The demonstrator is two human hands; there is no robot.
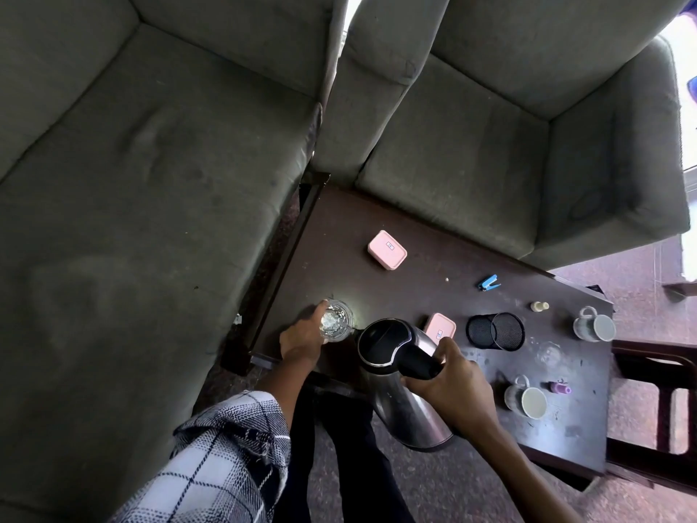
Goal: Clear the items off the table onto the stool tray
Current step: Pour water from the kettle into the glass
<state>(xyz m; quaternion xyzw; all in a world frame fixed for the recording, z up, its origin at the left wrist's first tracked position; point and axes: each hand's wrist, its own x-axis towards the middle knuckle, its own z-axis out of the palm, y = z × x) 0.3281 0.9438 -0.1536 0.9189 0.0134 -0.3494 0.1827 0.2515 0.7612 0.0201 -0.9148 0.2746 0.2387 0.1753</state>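
Note:
A steel kettle (399, 405) with a black lid is lifted and tilted at the near edge of the dark table (339, 235); my right hand (452, 386) grips its black handle. My left hand (301, 335) wraps around a clear glass (336, 320) that stands on the table's left end. Further along the table lie two pink boxes (387, 249) (440, 325), a blue stapler (489, 282), a black mesh pen holder (495, 331), a small bottle (539, 306), two mugs (594, 325) (527, 398), a second clear glass (548, 352) and a small purple item (560, 388).
Grey-green sofas (132, 183) (490, 145) hem the table in at the left and behind. A dark wooden stool frame (656, 371) stands off the table's right end. My legs are under the near edge.

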